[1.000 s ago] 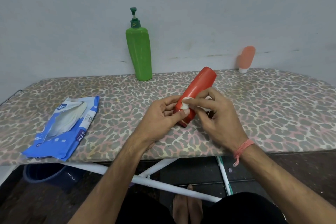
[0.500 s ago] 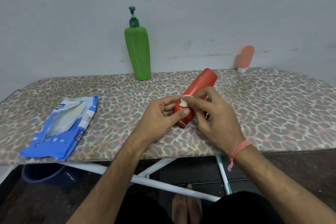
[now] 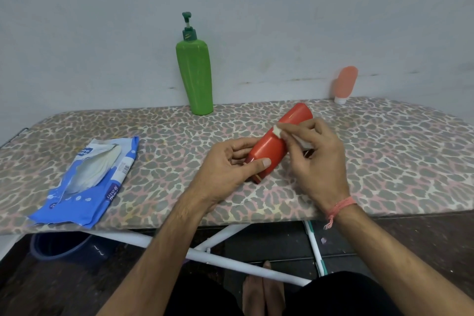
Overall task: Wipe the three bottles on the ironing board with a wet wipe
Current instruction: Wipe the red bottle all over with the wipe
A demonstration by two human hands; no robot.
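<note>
At frame centre, the left hand grips the red bottle's lower end, tilted over the board near its front edge; the right hand pinches a wipe against it. Wipe pack lies lower left. 3 bottles: red, green upper centre, pink upper right at the far edge.

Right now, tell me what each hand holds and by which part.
The left hand grips the red bottle near its lower, cap end. The right hand pinches a wet wipe in its fingertips, pressed against the bottle's side.
</note>
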